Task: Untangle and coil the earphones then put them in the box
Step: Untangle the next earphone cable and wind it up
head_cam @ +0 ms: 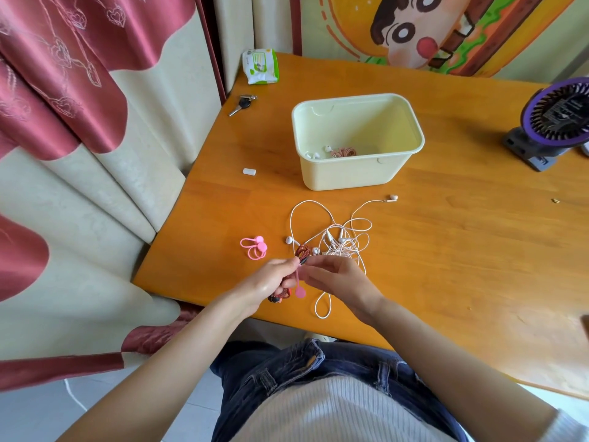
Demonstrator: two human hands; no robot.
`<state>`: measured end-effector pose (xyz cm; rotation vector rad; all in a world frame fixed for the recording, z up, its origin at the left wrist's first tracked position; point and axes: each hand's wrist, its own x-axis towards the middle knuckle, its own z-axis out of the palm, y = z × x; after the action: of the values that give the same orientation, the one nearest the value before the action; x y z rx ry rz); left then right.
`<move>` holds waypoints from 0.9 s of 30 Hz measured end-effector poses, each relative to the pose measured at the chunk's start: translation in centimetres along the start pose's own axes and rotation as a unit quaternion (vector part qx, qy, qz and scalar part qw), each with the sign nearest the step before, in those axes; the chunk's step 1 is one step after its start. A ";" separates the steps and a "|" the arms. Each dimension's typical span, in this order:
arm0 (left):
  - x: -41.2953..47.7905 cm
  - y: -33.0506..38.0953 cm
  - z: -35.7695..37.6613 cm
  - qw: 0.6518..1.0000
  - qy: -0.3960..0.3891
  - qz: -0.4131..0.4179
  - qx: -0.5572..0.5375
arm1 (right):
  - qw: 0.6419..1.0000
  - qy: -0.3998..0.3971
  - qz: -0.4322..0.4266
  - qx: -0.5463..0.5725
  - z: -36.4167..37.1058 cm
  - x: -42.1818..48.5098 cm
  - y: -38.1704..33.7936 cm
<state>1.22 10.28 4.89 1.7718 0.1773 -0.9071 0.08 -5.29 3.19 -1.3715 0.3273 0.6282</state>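
White ribbed top (334, 409), blue jeans (280, 371)

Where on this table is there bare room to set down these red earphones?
Widest bare table: right of the white earphone tangle, from the cream box toward the near edge, short of the purple fan. A smaller patch lies between the keys, the white cap and the box. Crowded: around the tangle and pink cable ties.

No text, brand or number can be read. Print is carried on the green-and-white label of the wipes packet (260, 66) at the far corner of the table (446, 250) and on the dark plate in the middle of the purple fan (561, 111). Both are too small and blurred to be made out.
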 end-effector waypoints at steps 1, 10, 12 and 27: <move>0.1 -0.1 0.1 1.000 0.013 -0.005 -0.009 | 1.000 -0.005 0.002 -0.007 0.2 0.0 0.0; 0.9 -0.1 1.2 0.988 0.084 -0.020 -0.129 | 0.997 0.044 -0.038 -0.057 1.2 -0.1 0.1; 1.0 0.0 1.5 0.983 0.087 -0.017 -0.160 | 0.995 0.058 -0.034 -0.072 1.1 -0.1 0.1; 1.9 0.7 2.9 0.929 0.223 -0.106 -0.275 | 0.919 0.059 -0.181 -0.345 2.5 -0.1 0.0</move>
<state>1.51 6.88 3.84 1.4105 0.8499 -0.5118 -0.33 -2.91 3.75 -2.0914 -0.0777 0.3547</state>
